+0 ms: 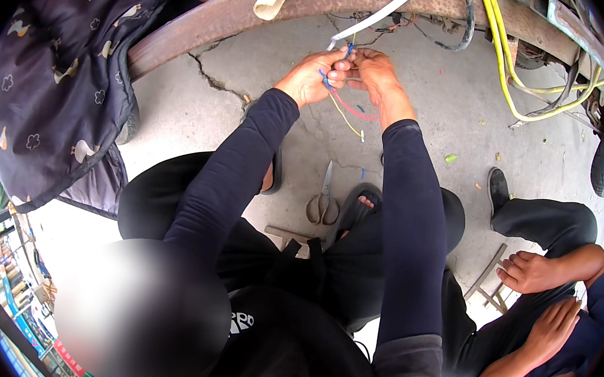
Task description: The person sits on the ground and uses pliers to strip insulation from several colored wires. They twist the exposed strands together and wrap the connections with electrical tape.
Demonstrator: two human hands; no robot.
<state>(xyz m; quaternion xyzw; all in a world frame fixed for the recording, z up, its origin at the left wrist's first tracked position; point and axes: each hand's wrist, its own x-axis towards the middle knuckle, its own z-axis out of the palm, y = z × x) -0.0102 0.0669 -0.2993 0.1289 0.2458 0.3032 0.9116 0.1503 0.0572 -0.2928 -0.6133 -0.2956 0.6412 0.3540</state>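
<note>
My two hands meet in front of me, below a rusty beam, both closed with the fingertips together. Between the fingertips is a thin blue wire (350,50), pinched by my left hand (307,80) and my right hand (380,78). More blue wire loops over the left fingers. From under the hands trail a red wire (357,113) and a yellow wire (347,118) with a pale end. A thick white cable (380,14) slants down to the left fingertips. Just where the wires join is too small to make out.
Scissors (324,203) lie on the cracked concrete between my feet. The rusty beam (178,40) arches across the far side, with a yellow hose (503,70) hanging at right. A dark quilted cover (59,88) drapes at left. Another person's hand (530,272) rests at right.
</note>
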